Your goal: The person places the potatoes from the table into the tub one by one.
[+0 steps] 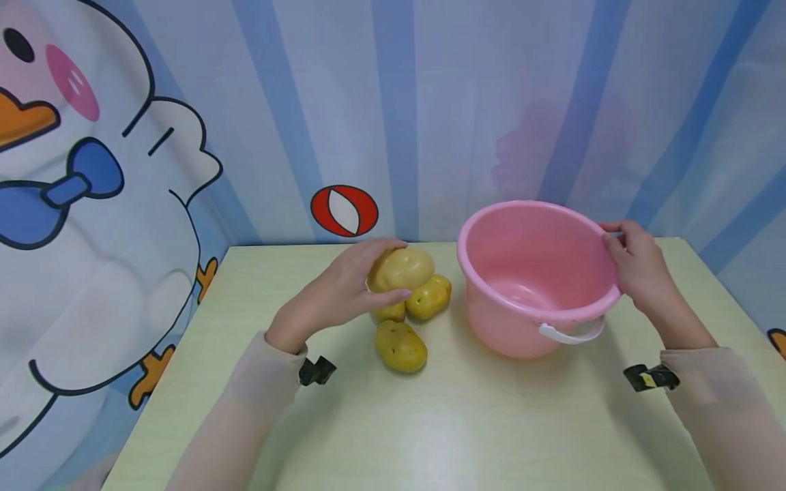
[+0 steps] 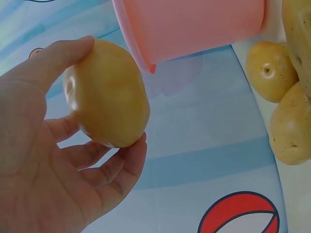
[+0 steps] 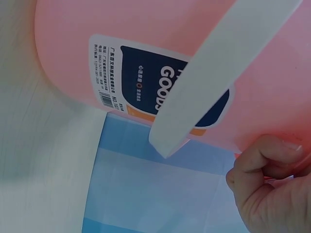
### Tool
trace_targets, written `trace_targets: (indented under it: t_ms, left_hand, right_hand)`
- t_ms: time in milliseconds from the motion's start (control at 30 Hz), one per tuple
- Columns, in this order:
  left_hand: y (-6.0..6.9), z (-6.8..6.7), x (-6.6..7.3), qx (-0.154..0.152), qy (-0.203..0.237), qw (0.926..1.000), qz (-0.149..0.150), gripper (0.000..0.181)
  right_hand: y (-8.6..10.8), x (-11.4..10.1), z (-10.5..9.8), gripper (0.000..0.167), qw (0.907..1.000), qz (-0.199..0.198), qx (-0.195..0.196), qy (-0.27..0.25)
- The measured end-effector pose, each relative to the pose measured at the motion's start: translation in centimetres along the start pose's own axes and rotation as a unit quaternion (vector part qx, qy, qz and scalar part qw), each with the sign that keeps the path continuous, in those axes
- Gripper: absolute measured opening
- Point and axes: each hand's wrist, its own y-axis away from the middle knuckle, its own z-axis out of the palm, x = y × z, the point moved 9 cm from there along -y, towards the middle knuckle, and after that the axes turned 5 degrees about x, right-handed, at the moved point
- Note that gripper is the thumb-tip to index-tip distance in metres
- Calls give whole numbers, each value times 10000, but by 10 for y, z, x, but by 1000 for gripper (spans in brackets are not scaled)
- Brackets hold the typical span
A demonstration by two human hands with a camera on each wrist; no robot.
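My left hand [image 1: 344, 286] holds a potato [image 1: 405, 268] between thumb and fingers, raised above other potatoes. In the left wrist view this potato [image 2: 109, 94] shows smooth and yellow, with the fingers curled under one end. Below it on the table lie a potato [image 1: 430, 297] to the right, a partly hidden potato [image 1: 388, 313] and a nearer potato [image 1: 400, 347]. To their right stands a pink bucket [image 1: 534, 334], slightly tilted, its visible inside bare. My right hand [image 1: 641, 266] grips the bucket's right rim; in the right wrist view the hand [image 3: 274, 184] has its fingers curled at the rim.
The bucket's white handle [image 1: 571, 334] hangs down at its front right. A label [image 3: 146, 82] is stuck on the bucket's side. The pale table [image 1: 491, 436] ends at a striped blue backdrop [image 1: 344, 88] with a printed duck and a red-and-white ball.
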Motion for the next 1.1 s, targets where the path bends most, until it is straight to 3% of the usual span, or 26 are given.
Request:
trace_targets:
  t_ms: [633,1100]
  left_hand:
    - [-25,8,30,-127,-145,9980,595,69]
    - [-41,13,49,-257,-219,9964,775,69]
  right_hand:
    - [0,-2,-1,53,9999,81,-8,-71]
    - [0,0,0,52,9999,122,-2,-24]
